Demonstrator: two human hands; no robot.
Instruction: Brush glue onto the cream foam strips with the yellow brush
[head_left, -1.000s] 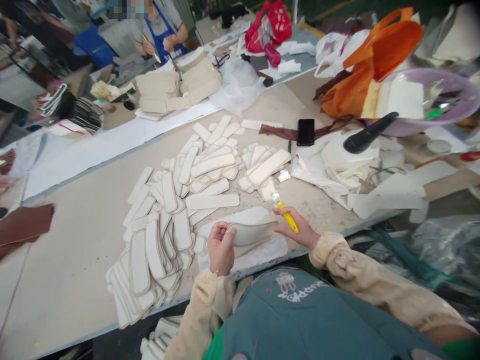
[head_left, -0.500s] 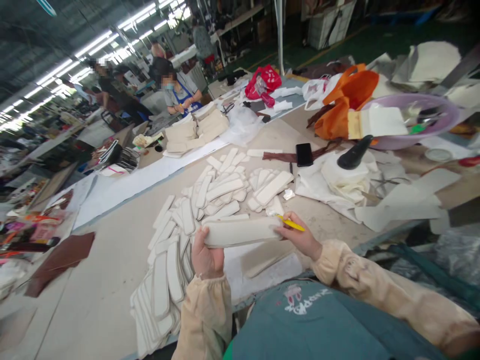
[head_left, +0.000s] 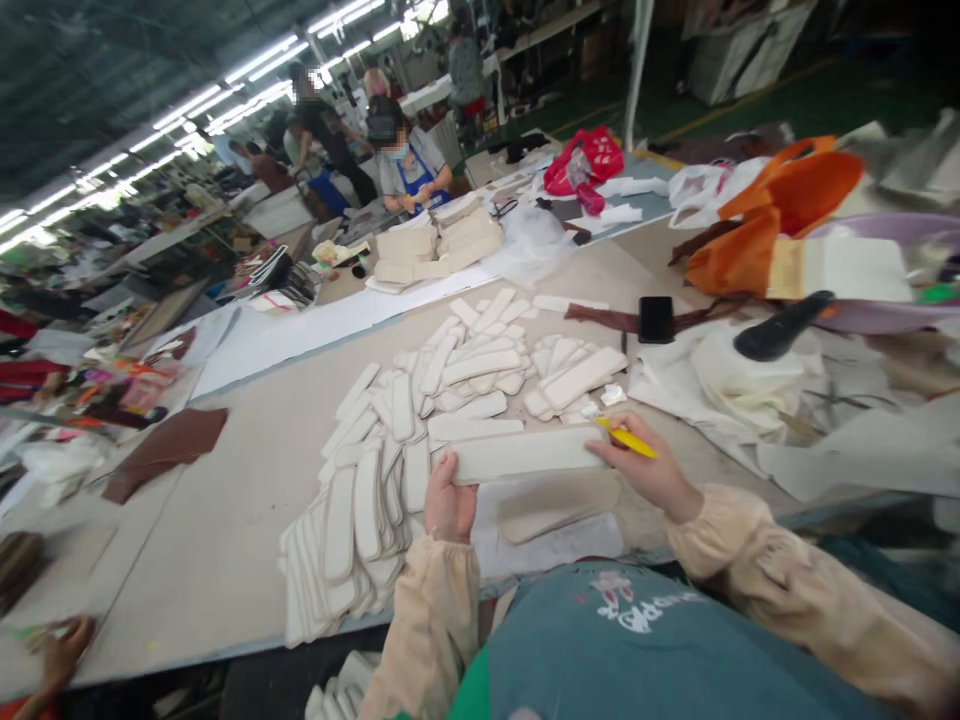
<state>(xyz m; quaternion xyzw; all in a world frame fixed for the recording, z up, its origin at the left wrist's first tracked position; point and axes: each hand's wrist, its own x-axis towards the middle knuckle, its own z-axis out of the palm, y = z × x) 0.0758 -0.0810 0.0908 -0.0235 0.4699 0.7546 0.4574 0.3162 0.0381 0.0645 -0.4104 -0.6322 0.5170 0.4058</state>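
A long off-white padded strip (head_left: pixel 529 452) with rounded ends is held level above the table. My left hand (head_left: pixel 450 500) is closed on its left end, thumb on top. My right hand (head_left: pixel 652 468) is closed around a slim yellow tool (head_left: pixel 632 438), whose exact kind I cannot make out. Its fingertips are at the strip's right end, and the tool's tip points left over that corner. Below the strip a flat beige piece (head_left: pixel 555 503) lies on a white sheet (head_left: pixel 570 541). Many similar strips (head_left: pixel 356 510) are heaped to the left and beyond.
A black phone (head_left: pixel 655 320), a white cloth bundle with a black-handled object (head_left: pixel 784 328), an orange bag (head_left: pixel 795 215) and a purple basin (head_left: pixel 892 316) stand right. Brown leather (head_left: pixel 166 455) lies left. A co-worker (head_left: pixel 412 165) sits across; another person's hand (head_left: pixel 66 650) shows lower left.
The view has swung left, so the scene sits further right. Both hands still hold the strip and the yellow tool. Another person's hand has come into view at lower left.
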